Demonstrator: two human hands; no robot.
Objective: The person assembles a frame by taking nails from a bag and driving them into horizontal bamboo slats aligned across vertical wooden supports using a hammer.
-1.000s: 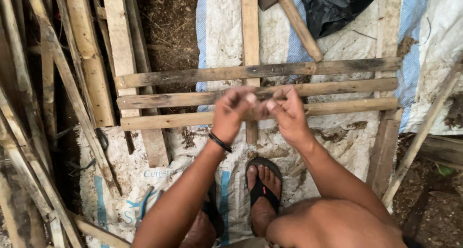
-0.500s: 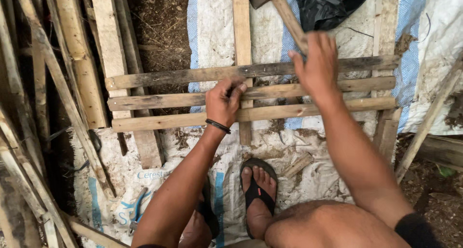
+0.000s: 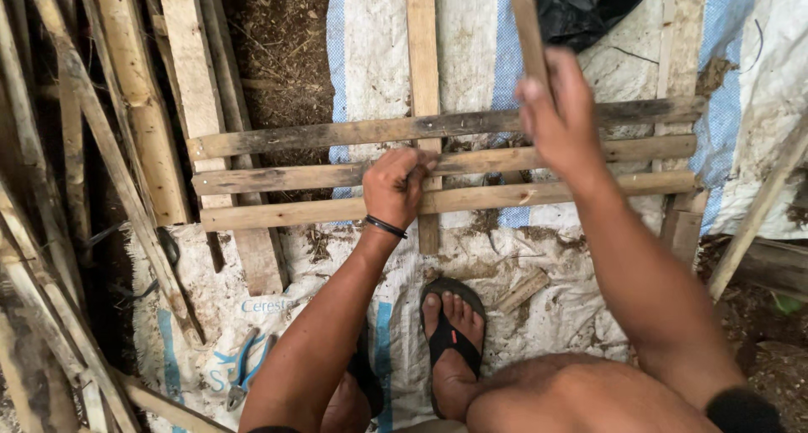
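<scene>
Three weathered slats (image 3: pixel 286 179) lie across two upright planks (image 3: pixel 421 46) on white sacking. My left hand (image 3: pixel 394 187) rests on the middle slat where it crosses the centre plank, fingers pinched shut on a small thin thing that looks like a nail. My right hand (image 3: pixel 557 113) is raised over the upper slats, shut around a wooden hammer handle (image 3: pixel 525 21). The handle runs up out of the picture, so the hammer's head is hidden.
Blue-handled pliers (image 3: pixel 244 367) lie on the sacking at the lower left. Loose planks and long sticks (image 3: pixel 126 105) pile up at the left. A black bag (image 3: pixel 589 4) sits at the top. My sandalled foot (image 3: pixel 450 336) and a wood scrap (image 3: pixel 522 290) are below the slats.
My hands were together over the slats. The right hand then reached up, took the hammer handle and lifted it. The left hand stayed pinched on the middle slat.
</scene>
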